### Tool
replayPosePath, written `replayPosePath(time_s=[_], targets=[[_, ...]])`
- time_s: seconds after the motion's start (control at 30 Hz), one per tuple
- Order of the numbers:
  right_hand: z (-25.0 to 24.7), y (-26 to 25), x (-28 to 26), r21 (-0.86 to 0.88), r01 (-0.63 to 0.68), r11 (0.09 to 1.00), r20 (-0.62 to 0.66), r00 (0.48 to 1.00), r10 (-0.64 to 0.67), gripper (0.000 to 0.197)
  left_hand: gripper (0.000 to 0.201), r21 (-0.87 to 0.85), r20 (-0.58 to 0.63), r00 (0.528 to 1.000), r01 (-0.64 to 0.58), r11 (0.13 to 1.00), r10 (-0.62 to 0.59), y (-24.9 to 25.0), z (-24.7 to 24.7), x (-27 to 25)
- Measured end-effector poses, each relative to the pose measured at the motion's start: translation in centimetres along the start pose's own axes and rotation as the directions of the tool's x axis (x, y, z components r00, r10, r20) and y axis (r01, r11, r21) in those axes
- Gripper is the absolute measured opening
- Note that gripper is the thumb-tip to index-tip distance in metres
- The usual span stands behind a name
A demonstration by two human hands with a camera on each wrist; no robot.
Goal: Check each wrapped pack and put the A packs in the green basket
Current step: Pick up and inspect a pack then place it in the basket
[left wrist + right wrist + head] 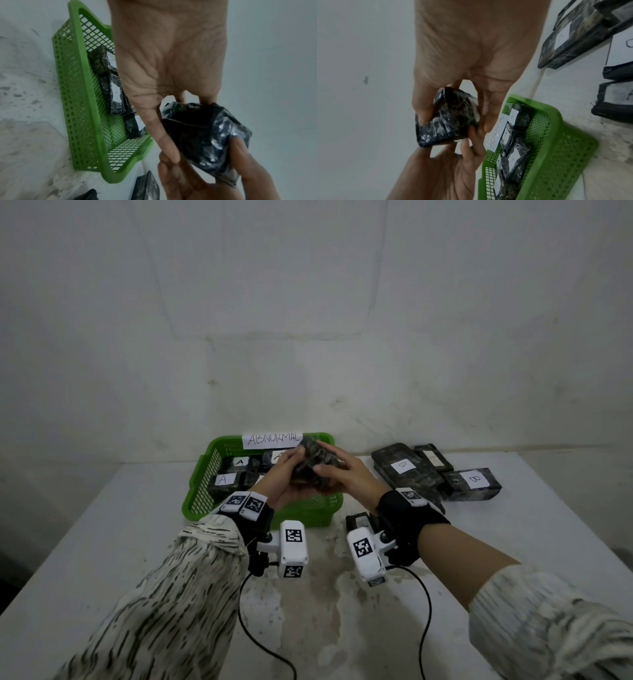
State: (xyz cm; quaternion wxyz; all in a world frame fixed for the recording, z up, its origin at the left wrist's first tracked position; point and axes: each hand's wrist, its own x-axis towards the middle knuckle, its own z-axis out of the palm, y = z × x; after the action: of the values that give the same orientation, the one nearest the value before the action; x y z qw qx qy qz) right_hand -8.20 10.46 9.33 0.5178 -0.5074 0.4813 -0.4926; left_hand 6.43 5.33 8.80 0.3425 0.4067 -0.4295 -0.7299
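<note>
A dark wrapped pack [313, 467] is held up over the green basket [202, 484], tilted on edge. My left hand [286, 474] grips it from the left and below, my right hand [337, 470] from the right. In the left wrist view the pack [205, 135] sits between my left fingers [164, 135] and the right hand's fingers. The right wrist view shows the pack [447, 119] pinched by thumb and fingers, a white label edge showing. Its letter is hidden. Several packs marked A [224, 479] lie in the basket.
The basket carries a paper sign reading ABNORMAL [272, 438] on its far rim. Dark packs marked B [472, 482] lie stacked on the white table [513, 542] to the right. A wall stands close behind. Cables trail from the wrist cameras across the table's front.
</note>
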Motion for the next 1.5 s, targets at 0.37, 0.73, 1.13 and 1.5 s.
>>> replayPosePath(time_s=[0.37, 0.73, 1.13, 1.5], targets=[[-0.7, 0.7, 0.3, 0.042, -0.144, 0.989, 0.017, 0.99, 0.143, 0.042, 0.037, 0.084, 0.109, 0.994, -0.024, 0.996, 0.015, -0.7, -0.5, -0.2], [-0.7, 0.5, 0.4, 0.085, -0.174, 0.981, 0.036, 0.985, 0.171, 0.025, 0.02, 0.115, 0.155, 0.987, 0.019, 0.993, -0.037, -0.3, -0.9, -1.0], [-0.7, 0.9, 0.3, -0.041, -0.14, 0.989, 0.046, 0.989, 0.142, 0.06, 0.039, 0.082, 0.179, 0.978, 0.094, 0.992, -0.108, 0.4, -1.3, -1.8], [-0.5, 2.2, 0.2, -0.308, 0.045, 0.95, 0.042, 0.999, -0.033, 0.053, 0.051, 0.143, -0.039, 0.999, 0.041, 0.989, -0.035, 0.4, -1.4, -0.8]])
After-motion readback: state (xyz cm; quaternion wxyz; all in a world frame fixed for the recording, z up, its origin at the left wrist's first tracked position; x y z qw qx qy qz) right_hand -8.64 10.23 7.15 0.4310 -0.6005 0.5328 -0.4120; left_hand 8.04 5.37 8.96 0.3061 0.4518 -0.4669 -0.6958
